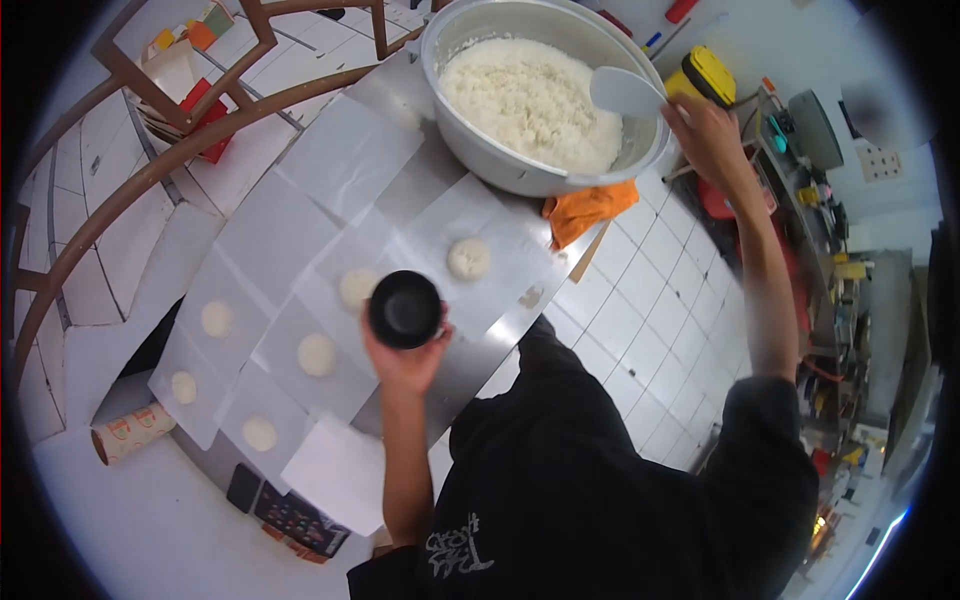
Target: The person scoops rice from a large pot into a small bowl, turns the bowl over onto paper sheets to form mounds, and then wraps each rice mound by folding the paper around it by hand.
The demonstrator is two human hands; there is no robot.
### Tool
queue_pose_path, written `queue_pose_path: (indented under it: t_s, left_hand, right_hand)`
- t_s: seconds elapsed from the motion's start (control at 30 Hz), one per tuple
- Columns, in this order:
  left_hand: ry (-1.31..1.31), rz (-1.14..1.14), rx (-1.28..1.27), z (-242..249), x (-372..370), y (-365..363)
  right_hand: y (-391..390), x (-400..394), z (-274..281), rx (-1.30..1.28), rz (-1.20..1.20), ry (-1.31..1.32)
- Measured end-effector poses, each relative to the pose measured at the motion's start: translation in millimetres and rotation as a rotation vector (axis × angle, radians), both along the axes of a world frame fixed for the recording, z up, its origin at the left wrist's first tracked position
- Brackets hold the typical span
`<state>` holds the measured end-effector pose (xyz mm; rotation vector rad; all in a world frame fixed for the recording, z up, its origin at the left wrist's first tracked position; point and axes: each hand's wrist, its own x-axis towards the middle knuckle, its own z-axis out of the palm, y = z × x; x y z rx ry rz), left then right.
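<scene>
My left hand (410, 362) is closed around a small black bowl (405, 309), its dark inside facing up over the papers. At the upper right my right hand (702, 130) grips a white rice paddle (626, 93), whose blade is over the cooked rice (530, 95). That rice fills much of a large silver pot (480, 160) standing at the table's far end. Rounded rice mounds, such as one near the pot (468, 258) and one left of the bowl (358, 289), sit on sheets of white paper (345, 150).
The metal table (520, 305) carries overlapping papers. An orange cloth (592, 212) hangs by the pot at the table edge. Brown chair frames (165, 165) stand at the left, and a patterned paper cup or tube (132, 433) lies beside the table. Crowded kitchen shelving (830, 260) lines the right.
</scene>
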<state>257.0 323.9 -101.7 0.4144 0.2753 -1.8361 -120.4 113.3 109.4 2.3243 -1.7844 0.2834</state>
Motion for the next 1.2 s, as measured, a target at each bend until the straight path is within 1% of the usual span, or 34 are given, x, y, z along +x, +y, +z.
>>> queue_pose_path:
  t_s: [0.03, 0.07, 0.1, 0.13, 0.17, 0.2, 0.27, 0.3, 0.37, 0.4, 0.47, 0.5, 0.57, 0.63, 0.67, 0.7, 0.73, 0.8, 0.87, 0.9, 0.93, 0.97, 1.0, 1.03, 1.07, 1.13, 1.2]
  left_hand:
    - [-0.028, 0.014, 0.121, -8, -31, -17]
    - [-0.053, 0.034, 0.245, -15, -61, -32]
    - [-0.090, 0.035, 0.243, -17, -89, -49]
    - [-0.167, 0.028, 0.251, -14, -114, -68]
    - [-0.199, 0.093, 0.277, -16, -137, -87]
    - [-0.235, 0.151, 0.317, -19, -157, -101]
    - [-0.293, 0.229, 0.403, -16, -185, -121]
    - [-0.350, 0.289, 0.443, -13, -192, -129]
    - [-0.389, 0.316, 0.436, -13, -204, -139]
    - [-0.416, 0.311, 0.417, -13, -208, -139]
    - [-0.445, 0.323, 0.428, -12, -215, -138]
    - [-0.458, 0.356, 0.420, -13, -217, -143]
    - [-0.470, 0.369, 0.433, -12, -221, -149]
    - [-0.505, 0.346, 0.468, -17, -226, -145]
    - [-0.493, 0.366, 0.468, -20, -231, -145]
    - [-0.479, 0.368, 0.465, -23, -234, -144]
    - [-0.470, 0.368, 0.461, -23, -237, -144]
    - [-0.453, 0.404, 0.469, -16, -241, -138]
    - [-0.432, 0.437, 0.477, -6, -242, -135]
    - [-0.410, 0.443, 0.463, 0, -240, -132]
    - [-0.393, 0.441, 0.450, 3, -238, -128]
    - [-0.393, 0.437, 0.459, 3, -237, -128]
    - [-0.423, 0.435, 0.479, 1, -236, -133]
    - [-0.451, 0.435, 0.499, 0, -236, -137]
    - [-0.451, 0.439, 0.495, 0, -235, -143]
    - [-0.490, 0.445, 0.503, 0, -238, -149]
    - [-0.471, 0.460, 0.475, 2, -237, -149]
  right_hand:
    - [-47, -10, -6, -0.062, 0.014, 0.154]
    - [-97, -18, -17, -0.042, 0.003, 0.327]
    - [-151, -24, -33, -0.033, -0.002, 0.497]
    - [-204, -31, -54, -0.021, 0.067, 0.590]
    - [-254, -37, -74, -0.007, 0.134, 0.684]
    - [-297, -39, -93, -0.003, 0.168, 0.678]
    - [-341, -41, -141, 0.040, 0.364, 0.779]
    - [-348, -39, -152, 0.061, 0.387, 0.761]
    - [-373, -30, -150, 0.181, 0.478, 0.672]
    - [-377, -33, -164, 0.187, 0.483, 0.656]
    - [-373, -46, -196, 0.093, 0.666, 0.721]
    - [-371, -43, -193, 0.076, 0.671, 0.719]
    - [-344, -34, -186, 0.191, 0.681, 0.639]
    - [-305, -32, -177, -0.106, 0.823, 0.728]
    - [-276, -20, -174, -0.015, 0.771, 0.766]
    - [-247, -18, -171, -0.112, 0.806, 0.840]
    - [-224, -19, -162, -0.215, 0.825, 0.987]
    - [-234, -33, -162, -0.281, 0.665, 0.870]
    - [-278, -40, -129, -0.094, 0.559, 0.683]
    - [-304, -43, -121, -0.124, 0.611, 0.581]
    - [-327, -44, -119, -0.149, 0.656, 0.477]
    - [-344, -37, -130, -0.139, 0.656, 0.476]
    - [-360, -29, -148, -0.020, 0.641, 0.517]
    - [-365, -27, -165, 0.097, 0.627, 0.557]
    - [-360, -30, -179, 0.093, 0.628, 0.557]
    - [-339, -34, -199, 0.434, 0.613, 0.467]
    - [-307, -37, -192, 0.418, 0.582, 0.425]
